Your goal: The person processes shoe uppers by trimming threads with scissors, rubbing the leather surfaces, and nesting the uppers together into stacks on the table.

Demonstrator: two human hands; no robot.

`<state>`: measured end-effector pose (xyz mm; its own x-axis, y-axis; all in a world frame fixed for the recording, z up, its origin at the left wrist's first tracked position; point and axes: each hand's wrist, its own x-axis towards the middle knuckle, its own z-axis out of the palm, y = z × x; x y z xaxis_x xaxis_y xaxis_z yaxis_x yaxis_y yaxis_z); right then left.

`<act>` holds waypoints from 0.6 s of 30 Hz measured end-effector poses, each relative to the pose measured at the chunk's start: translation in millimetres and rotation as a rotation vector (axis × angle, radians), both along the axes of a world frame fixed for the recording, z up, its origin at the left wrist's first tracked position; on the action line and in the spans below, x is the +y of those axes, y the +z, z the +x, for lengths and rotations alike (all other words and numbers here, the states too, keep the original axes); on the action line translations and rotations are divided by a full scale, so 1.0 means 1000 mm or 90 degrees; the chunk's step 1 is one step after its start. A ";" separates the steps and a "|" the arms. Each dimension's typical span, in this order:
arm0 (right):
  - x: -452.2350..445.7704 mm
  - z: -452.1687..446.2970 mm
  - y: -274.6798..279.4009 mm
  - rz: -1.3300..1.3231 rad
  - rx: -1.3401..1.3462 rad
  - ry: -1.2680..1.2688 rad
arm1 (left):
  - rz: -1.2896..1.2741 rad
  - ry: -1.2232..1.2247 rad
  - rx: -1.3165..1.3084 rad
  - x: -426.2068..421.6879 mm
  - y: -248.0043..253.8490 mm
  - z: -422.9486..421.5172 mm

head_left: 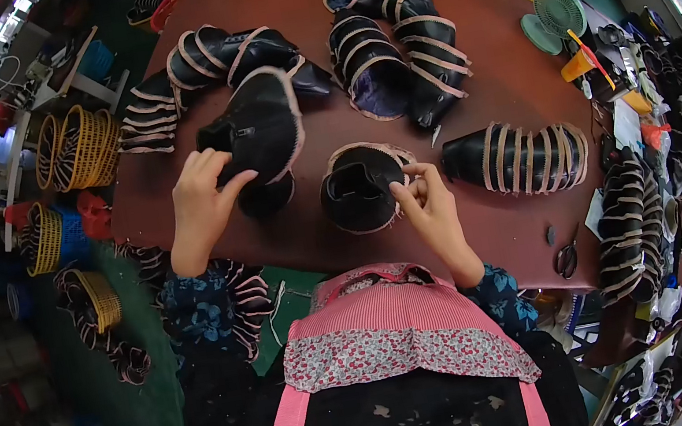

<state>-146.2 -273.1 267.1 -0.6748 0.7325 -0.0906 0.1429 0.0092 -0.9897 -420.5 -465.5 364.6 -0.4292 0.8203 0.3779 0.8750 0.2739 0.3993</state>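
My left hand (203, 195) is closed on the rim of a black boot upper (262, 123), which has a small zipper and a pale fuzzy edge. It is lifted and tilted above the table. Below it a second dark piece (267, 198) is partly hidden. My right hand (433, 212) pinches the edge of another black boot upper (354, 211) that stands on the table with its opening toward me. Right of that hand lies a nested row of black uppers (520, 158) with pale edges.
More nested uppers lie across the brown table (299, 5), at the back left (201, 61) and back middle (369, 52). Scissors (566, 259) rest near the right edge. Yellow baskets (85, 146) stand at left; a green fan (558, 9) and orange cup (577, 67) are at right.
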 end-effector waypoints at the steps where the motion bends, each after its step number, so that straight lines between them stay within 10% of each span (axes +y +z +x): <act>1: 0.002 -0.006 -0.003 0.085 -0.070 -0.003 | -0.072 0.041 0.079 -0.008 -0.021 -0.006; 6: 0.007 -0.031 -0.007 0.254 -0.267 0.022 | -0.264 0.057 0.020 -0.047 -0.178 -0.033; 11: 0.017 -0.028 -0.009 0.474 -0.289 0.141 | -0.030 0.140 0.092 -0.022 -0.169 0.019; 14: -0.001 -0.017 0.012 0.619 -0.157 0.075 | -0.048 0.185 -0.282 -0.004 -0.155 0.049; 16: -0.009 -0.006 0.033 0.661 -0.092 0.058 | -0.053 0.224 -0.869 0.008 -0.158 0.069; 18: -0.018 0.009 0.048 0.695 -0.030 0.039 | -0.078 0.177 -0.977 0.017 -0.142 0.077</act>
